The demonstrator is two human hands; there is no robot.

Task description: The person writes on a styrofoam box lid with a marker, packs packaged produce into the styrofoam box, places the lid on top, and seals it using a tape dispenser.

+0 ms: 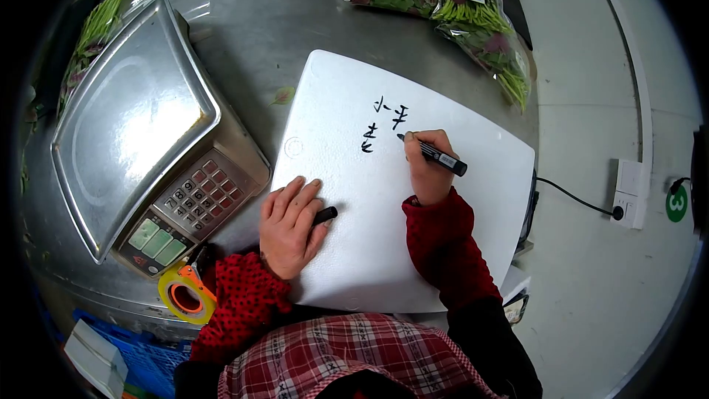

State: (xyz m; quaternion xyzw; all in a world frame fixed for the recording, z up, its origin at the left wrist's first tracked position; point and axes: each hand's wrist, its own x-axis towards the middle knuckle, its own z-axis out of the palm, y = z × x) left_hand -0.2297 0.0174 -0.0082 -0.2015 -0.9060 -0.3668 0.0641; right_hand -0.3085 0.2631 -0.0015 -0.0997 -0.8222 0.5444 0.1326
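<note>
A white foam box lid [369,236] lies in front of me, with black handwritten characters [384,122] on its upper middle. My right hand [430,166] grips a black marker [443,158], its tip at or just above the foam beside the writing. On the lid's left part rests my left hand [290,229], fingers laid along the surface. A black marker cap [325,215] sticks out between its thumb and forefinger.
A weighing scale [140,125] stands left on the metal table [247,7], near a yellow tape roll in a dispenser [186,294]. Bagged leafy greens [473,22] lie at the back. A blue crate [140,355] is lower left; a plugged-in cable [576,191] runs right.
</note>
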